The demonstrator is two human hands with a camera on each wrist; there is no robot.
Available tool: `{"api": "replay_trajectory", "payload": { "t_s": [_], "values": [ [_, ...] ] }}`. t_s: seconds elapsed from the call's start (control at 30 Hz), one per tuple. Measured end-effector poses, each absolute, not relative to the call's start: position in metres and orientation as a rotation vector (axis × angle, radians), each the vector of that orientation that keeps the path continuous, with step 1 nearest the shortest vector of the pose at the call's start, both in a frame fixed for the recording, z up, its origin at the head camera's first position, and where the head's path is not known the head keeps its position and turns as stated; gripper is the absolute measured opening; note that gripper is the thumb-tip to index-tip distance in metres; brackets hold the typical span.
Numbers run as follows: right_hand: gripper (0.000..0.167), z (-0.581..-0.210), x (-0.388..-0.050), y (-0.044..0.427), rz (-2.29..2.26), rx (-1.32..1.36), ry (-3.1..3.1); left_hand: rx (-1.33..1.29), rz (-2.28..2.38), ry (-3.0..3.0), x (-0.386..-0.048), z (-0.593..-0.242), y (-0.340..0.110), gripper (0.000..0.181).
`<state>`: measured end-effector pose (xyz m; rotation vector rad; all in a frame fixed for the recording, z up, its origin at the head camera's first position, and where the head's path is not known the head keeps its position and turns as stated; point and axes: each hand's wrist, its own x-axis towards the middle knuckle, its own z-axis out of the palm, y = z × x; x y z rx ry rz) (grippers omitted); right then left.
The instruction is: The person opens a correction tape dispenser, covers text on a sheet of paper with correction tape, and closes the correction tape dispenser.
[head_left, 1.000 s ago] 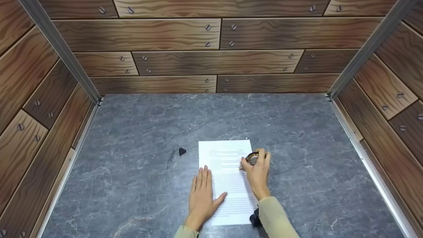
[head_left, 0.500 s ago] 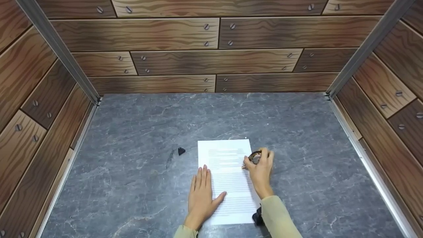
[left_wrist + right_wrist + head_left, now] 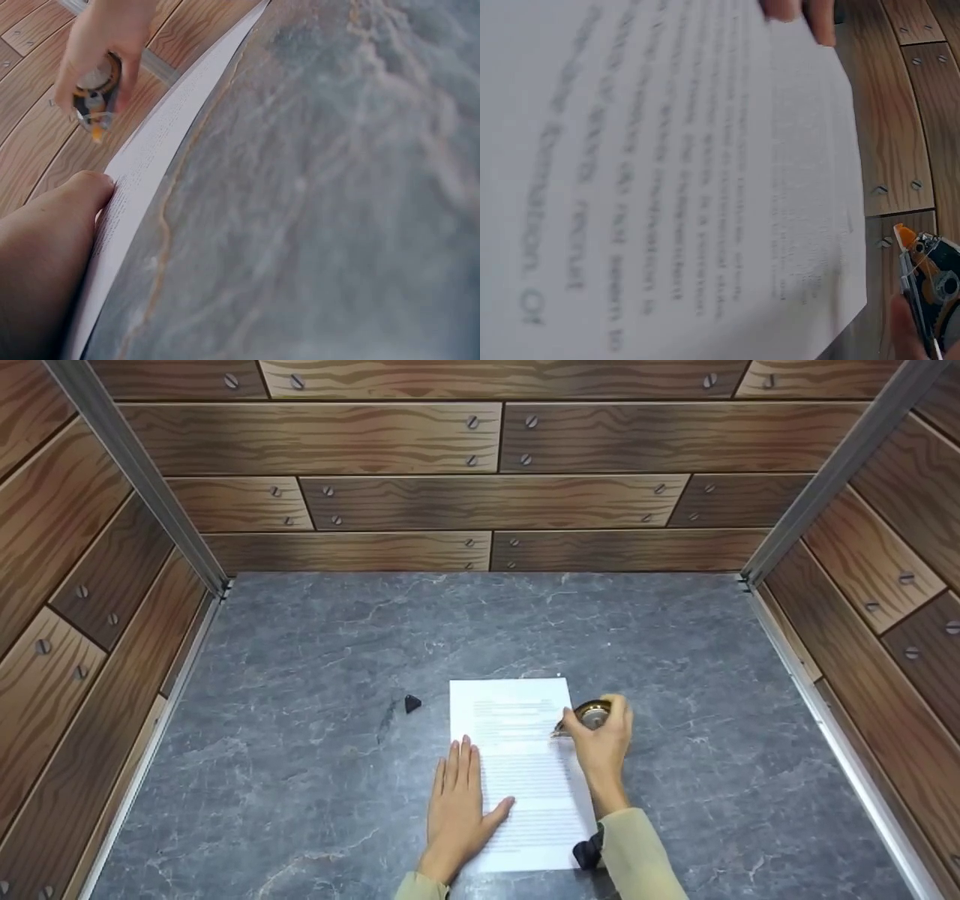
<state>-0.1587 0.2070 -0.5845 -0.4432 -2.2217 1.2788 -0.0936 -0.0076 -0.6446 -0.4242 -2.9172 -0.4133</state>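
Observation:
My left hand (image 3: pixel 457 810) lies flat on the left side of a printed white sheet of paper (image 3: pixel 517 765), fingers straight and thumb spread over the text. Between the thumb and fingers of my right hand (image 3: pixel 606 746) is a correction tape dispenser (image 3: pixel 593 714), held at the sheet's right edge. Its clear body with gears and an orange tip (image 3: pixel 97 134) show in the left wrist view, where a gap separates the tip from the paper. The right wrist view shows the correction tape (image 3: pixel 941 277) beside the sheet (image 3: pixel 810 150), partly cut off by the frame.
A small black wedge-shaped piece (image 3: pixel 412 703) lies on the grey marbled tabletop (image 3: pixel 315 660) left of the paper. Wood-patterned walls (image 3: pixel 390 502) enclose the table at the back and both sides. A black device (image 3: pixel 587 851) sits at my right wrist.
My right hand has shifted to the right with the correction tape, from over the sheet toward and past its right edge. My left hand stays in place on the paper.

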Motion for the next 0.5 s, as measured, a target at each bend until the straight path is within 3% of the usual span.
{"api": "replay_trajectory", "payload": {
  "t_s": [0.23,0.5],
  "values": [
    [0.044,-0.574,-0.151,0.201,1.543,-0.591,-2.159,-0.426,-0.446,-2.907,-0.093,-0.645,-0.008,0.097],
    [0.045,-0.578,-0.142,0.184,1.519,-0.532,-2.152,-0.430,-0.441,-2.914,-0.093,-0.645,-0.008,0.097]
  ]
}}
